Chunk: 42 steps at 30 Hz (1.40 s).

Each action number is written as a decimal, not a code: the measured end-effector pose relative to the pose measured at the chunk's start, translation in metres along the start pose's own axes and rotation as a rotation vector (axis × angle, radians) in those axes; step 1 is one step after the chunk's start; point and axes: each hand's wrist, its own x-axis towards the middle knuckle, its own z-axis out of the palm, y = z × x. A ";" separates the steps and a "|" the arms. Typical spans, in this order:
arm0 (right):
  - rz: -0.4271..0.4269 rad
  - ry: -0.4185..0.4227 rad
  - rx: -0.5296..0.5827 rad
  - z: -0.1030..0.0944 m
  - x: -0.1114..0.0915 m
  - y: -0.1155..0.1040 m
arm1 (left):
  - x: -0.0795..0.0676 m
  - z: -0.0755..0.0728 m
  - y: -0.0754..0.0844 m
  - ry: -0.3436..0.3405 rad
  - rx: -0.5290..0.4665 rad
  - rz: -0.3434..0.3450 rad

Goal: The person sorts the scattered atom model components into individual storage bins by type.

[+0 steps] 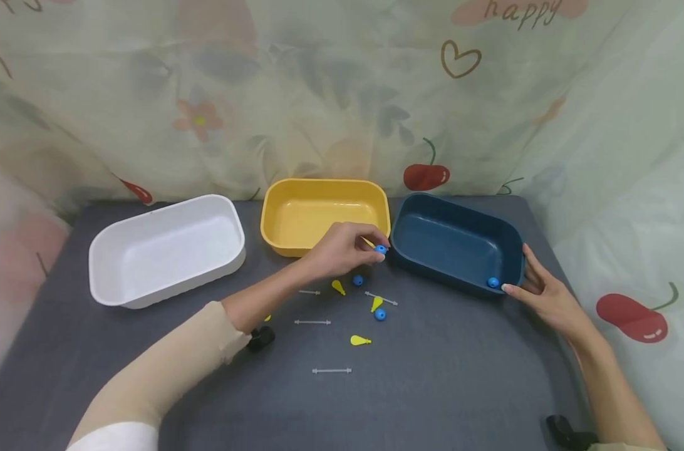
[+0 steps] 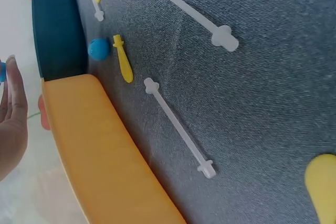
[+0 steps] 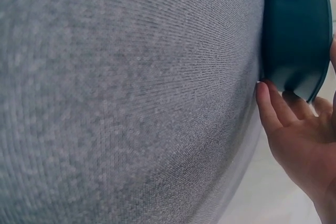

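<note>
On the dark grey, cloth-covered desk (image 1: 443, 388), the deep navy-blue, rounded rectangular plastic tray (image 1: 451, 241) could slide or tilt if the right hand (image 1: 547, 300) pressed unevenly, since it bears on just one corner: its thumb is at the near rim, its fingers wrapped round the outside of the right end. The left hand (image 1: 344, 247) is at the tray's near-left corner, so a low crossing could knock that rim. The small, round, bright blue bead (image 1: 381, 249) looks smooth, and a loosened pinch would probably let it drop onto the desk and roll toward the matching loose blue beads (image 1: 357, 280). Let go too hard over the tray, it might bounce off the similar blue bead (image 1: 493, 282) lying inside near the right end.

The held bead sits right at the left fingertips, pinched narrowly between thumb and fingers, just outside the navy tray.
</note>
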 end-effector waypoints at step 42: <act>-0.006 0.014 0.003 0.000 0.000 0.003 | 0.079 0.035 0.014 0.068 0.020 -0.001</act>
